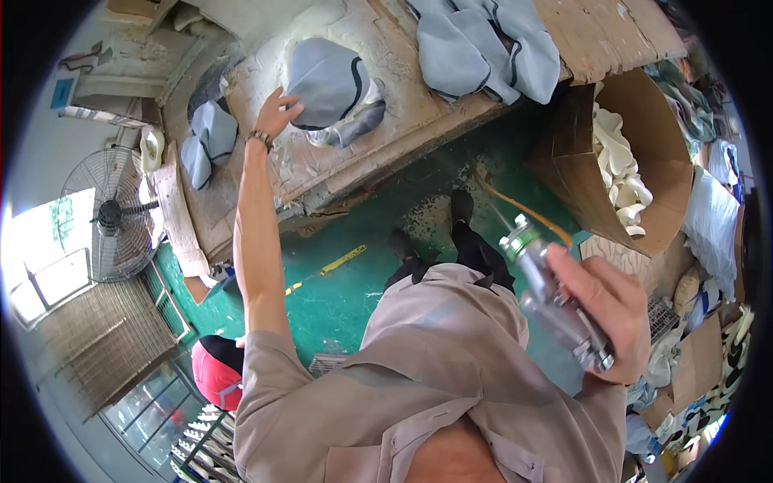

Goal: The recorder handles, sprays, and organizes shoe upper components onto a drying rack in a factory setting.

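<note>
My left hand reaches over the workbench, fingers apart, with the fingertips at the left edge of a grey fabric cover with a black trim band. That cover lies on a pale, residue-coated patch of the bench, and a darker, shiny grey part shows under its lower right edge. Held up at the right, away from the bench, is a metal spray gun with a green ring; my right hand is closed around it. The gun is slightly blurred.
More grey covers lie at the bench's back right, another at its left. A large cardboard box holds white moulded pieces. An orange hose hangs before it. A floor fan stands left; a person in a red-and-black top is lower left.
</note>
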Demonstrator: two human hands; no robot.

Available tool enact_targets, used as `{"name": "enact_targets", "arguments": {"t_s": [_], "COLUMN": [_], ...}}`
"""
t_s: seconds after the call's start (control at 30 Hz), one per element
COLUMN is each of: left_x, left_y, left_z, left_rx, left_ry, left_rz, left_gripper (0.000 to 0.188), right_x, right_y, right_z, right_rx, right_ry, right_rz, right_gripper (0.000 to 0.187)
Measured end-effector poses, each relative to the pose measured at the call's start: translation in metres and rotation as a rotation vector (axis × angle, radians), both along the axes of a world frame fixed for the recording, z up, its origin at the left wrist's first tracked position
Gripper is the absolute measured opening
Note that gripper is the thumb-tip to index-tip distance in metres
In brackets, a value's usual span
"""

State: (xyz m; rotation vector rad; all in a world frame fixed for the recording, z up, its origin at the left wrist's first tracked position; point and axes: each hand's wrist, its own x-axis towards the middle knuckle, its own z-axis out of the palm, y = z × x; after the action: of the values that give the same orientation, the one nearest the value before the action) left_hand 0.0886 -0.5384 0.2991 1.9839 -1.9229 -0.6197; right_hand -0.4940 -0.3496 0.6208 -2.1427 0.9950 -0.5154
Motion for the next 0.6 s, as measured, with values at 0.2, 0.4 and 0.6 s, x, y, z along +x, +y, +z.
{"name": "enact_targets", "arguments": {"t_s": [0.2,0.4,0.6], "left_x": [-0.065,-0.113,-0.174], "left_y": [0.091,0.257,0.524], "left_z": [0.013,-0.086,-0.245], "left_rx": [-0.465,-0.003,1.007], "left_ry": [0.726,0.599,-0.348], "left_rz": [0.671,0.980,0.034], "left_gripper": [0.043,0.031,0.017], "right_x": [-0.023,-0.002,0.045], "right_y": [-0.018,-0.054,-0.062], "right_z": [-0.003,-0.002,0.017], "right_rx": [0.043,-0.214,-0.152], "right_ry": [-0.015,0.010,0.038], "right_rz": [-0.131,-0.127,-0.097], "right_gripper": [0.059,0.059,0.050]}}
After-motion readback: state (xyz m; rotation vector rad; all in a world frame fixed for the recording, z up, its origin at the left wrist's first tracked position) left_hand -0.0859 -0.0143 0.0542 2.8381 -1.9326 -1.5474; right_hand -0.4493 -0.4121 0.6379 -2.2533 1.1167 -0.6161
